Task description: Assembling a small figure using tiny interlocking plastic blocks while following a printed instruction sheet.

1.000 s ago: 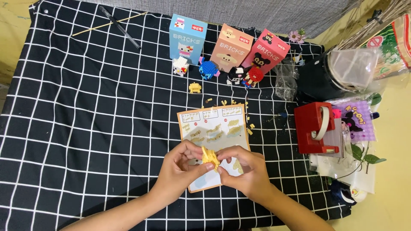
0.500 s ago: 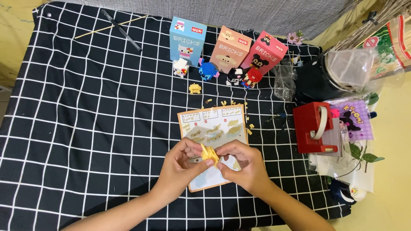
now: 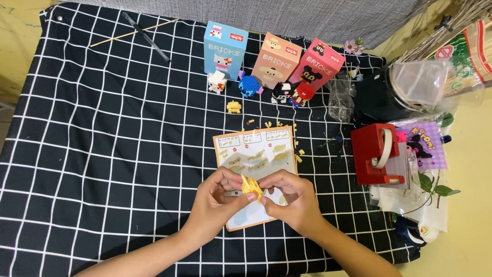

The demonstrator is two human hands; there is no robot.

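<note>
1. Both hands meet low in the middle of the scene, over the near end of the instruction sheet (image 3: 256,169), and between them sits a small yellow brick piece (image 3: 251,187).
2. The left hand (image 3: 215,202) comes in from the near left, fingers curled, thumb and fingertips pinched shut on the left side of the yellow brick piece.
3. The right hand (image 3: 292,202) mirrors it from the near right, thumb and fingers closed on the same piece; the two sets of fingertips are touching or nearly so around it.
4. The piece is held just above the sheet; whether it brushes the paper I cannot tell.
5. The sheet lies flat on the black checked cloth (image 3: 102,154), its far half showing printed build steps.
6. Loose yellow bricks (image 3: 271,124) are scattered just past the sheet's far edge and along its right side.
7. Farther off, a small yellow figure (image 3: 234,106) stands alone on the cloth.
8. Behind it is a row of boxes: blue box (image 3: 225,46), peach box (image 3: 277,59), pink box (image 3: 316,64), with small finished brick figures (image 3: 251,84) at their feet.
9. To the right, well apart from the hands, a red box (image 3: 376,154) sits by a purple packet (image 3: 425,143).
10. At far left, a black pen (image 3: 146,37) lies across a thin wooden stick (image 3: 130,33).
</note>
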